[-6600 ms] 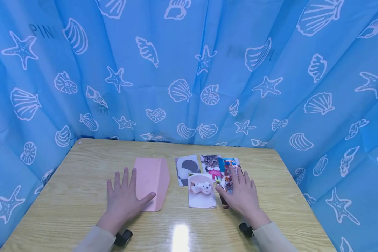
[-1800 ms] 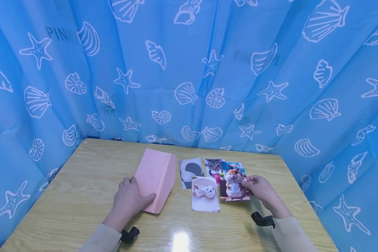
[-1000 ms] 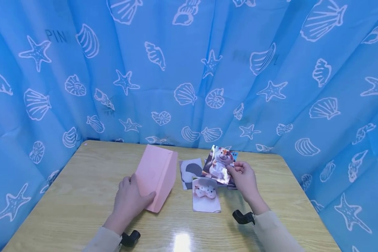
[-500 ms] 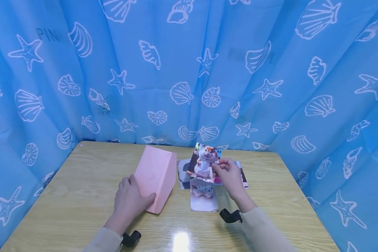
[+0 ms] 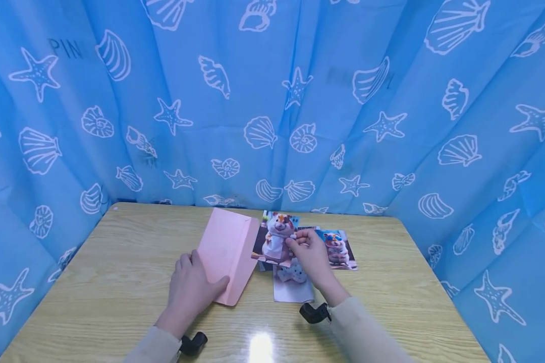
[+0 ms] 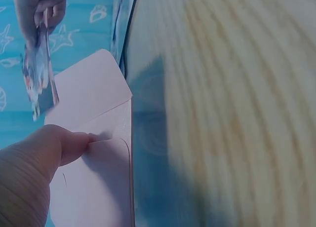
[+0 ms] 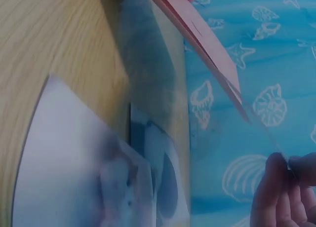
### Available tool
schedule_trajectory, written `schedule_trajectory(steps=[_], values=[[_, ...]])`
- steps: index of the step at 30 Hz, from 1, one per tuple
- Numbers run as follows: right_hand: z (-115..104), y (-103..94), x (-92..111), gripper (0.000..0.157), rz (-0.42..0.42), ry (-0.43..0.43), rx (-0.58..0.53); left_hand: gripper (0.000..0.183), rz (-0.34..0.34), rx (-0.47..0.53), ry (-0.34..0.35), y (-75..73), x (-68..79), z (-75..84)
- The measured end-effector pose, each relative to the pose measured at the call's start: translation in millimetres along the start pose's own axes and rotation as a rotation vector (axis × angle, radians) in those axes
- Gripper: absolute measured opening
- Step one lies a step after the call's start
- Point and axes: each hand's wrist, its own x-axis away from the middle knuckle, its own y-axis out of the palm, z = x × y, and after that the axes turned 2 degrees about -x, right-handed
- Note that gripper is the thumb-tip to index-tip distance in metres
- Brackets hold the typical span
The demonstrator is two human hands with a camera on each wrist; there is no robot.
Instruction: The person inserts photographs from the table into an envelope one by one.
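My left hand (image 5: 191, 287) grips a pink envelope (image 5: 222, 242), its right side tilted up off the table. In the left wrist view the thumb presses at the envelope's pocket edge (image 6: 106, 142), and the flap (image 6: 91, 89) stands unfolded. Between thumb and fingers, my right hand (image 5: 311, 257) pinches the right edge of a photo card (image 5: 274, 242) of a hamster in a white apron. That card is raised beside the envelope's flap side. From the right wrist, the card (image 7: 266, 131) appears nearly edge-on, close to the envelope (image 7: 202, 34).
Below the raised card lies a photo of two white round figures (image 5: 295, 295). A grey-and-white photo (image 7: 158, 168) lies behind it, mostly covered in the head view. To the right is a photo of a hamster in sunglasses (image 5: 338, 247). A blue shell-patterned curtain (image 5: 272, 101) hangs behind the table.
From lying flat, my left hand has gripped and tilted up the envelope. My right hand has picked up the apron-hamster photo and carried it left to the envelope, uncovering the sunglasses photo.
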Motion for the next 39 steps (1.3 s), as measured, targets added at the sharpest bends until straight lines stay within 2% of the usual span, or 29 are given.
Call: schedule_trajectory(steps=[5, 9, 16, 24, 29, 34, 39], values=[[-1, 14.5, 2, 0.02, 0.019, -0.044, 0.085, 0.111, -0.012, -0.002, -0.004, 1.4, 1.8, 3.7], [-4, 22.8, 4, 0.018, 0.037, -0.071, 0.131, 0.111, -0.001, -0.006, 0.018, 2.7, 2.1, 6.2], [-4, 31.6, 5, 0.02, -0.003, -0.036, 0.133, 0.114, 0.012, 0.002, 0.055, 5.4, 3.3, 7.9], [-6, 39.0, 7, 0.021, -0.056, -0.019, 0.115, 0.117, -0.01, 0.016, 0.028, 4.4, 3.1, 9.3], [-9, 43.7, 8, 0.024, -0.098, -0.03, 0.065, 0.118, -0.026, 0.027, 0.026, 2.8, 3.1, 9.5], [-10, 45.9, 11, 0.021, -0.167, -0.019, 0.043, 0.114, -0.016, 0.023, 0.016, 2.2, 2.1, 5.8], [-13, 45.6, 14, 0.019, -0.211, -0.05, 0.032, 0.108, -0.022, 0.019, -0.002, 0.2, 1.5, 1.6]])
